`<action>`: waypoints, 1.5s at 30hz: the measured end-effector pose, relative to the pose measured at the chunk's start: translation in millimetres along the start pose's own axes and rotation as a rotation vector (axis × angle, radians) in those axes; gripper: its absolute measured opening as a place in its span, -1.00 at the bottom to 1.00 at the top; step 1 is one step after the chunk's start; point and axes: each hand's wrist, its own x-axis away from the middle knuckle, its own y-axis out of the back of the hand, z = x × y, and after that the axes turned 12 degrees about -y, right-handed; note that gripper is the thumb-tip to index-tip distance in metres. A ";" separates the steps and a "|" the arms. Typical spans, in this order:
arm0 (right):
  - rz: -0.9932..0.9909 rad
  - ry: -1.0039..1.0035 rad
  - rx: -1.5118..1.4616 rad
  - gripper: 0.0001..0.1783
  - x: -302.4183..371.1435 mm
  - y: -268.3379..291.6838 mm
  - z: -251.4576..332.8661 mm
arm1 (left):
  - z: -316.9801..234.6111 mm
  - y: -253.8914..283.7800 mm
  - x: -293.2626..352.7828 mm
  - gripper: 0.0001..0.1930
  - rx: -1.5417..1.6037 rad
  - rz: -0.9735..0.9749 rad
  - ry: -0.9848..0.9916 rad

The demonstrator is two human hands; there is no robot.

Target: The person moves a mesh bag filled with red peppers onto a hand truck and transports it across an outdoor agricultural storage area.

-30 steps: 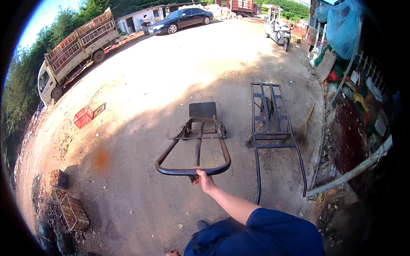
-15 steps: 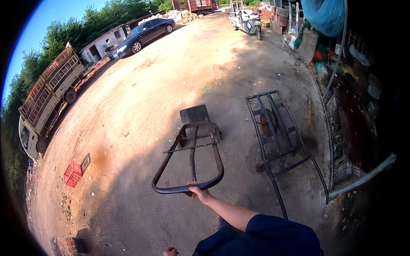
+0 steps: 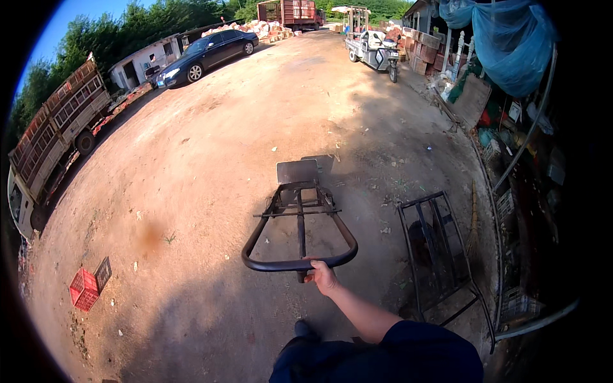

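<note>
A dark metal hand truck (image 3: 301, 223) stretches out ahead of me, with its flat toe plate (image 3: 297, 172) at the far end. My right hand (image 3: 321, 278) is closed around the middle of its curved handle bar (image 3: 274, 265), the thumb lying over the top. The handle end is nearest me, and the frame slopes away toward the ground. My left hand is out of the picture. One of my shoes (image 3: 305, 329) shows below the handle.
A second metal cart frame (image 3: 440, 255) lies to the right, beside a broom (image 3: 474, 220). On the left is a red crate (image 3: 83, 289). Farther off stand a truck (image 3: 57, 127), a dark car (image 3: 207, 56) and a cargo tricycle (image 3: 373, 52). Blue sheeting (image 3: 514, 48) hangs at right.
I have moved forward with the hand truck, my right hand still on its handle. The second cart frame and red crate have slid lower in view. My left hand has left the picture.
</note>
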 end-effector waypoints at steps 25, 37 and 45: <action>-0.193 0.071 0.011 -0.50 -676.3 68.1 457.6 | -673.5 1.3 -419.2 -0.75 -0.169 0.223 -0.028; -0.480 0.263 -0.150 -0.59 -949.3 138.3 721.0 | -1278.6 26.1 -733.8 -0.71 -0.111 -0.016 -0.484; -0.348 0.396 -0.055 -0.62 -1157.6 155.1 864.9 | -1604.9 -20.0 -859.7 -0.69 -0.115 0.013 -0.827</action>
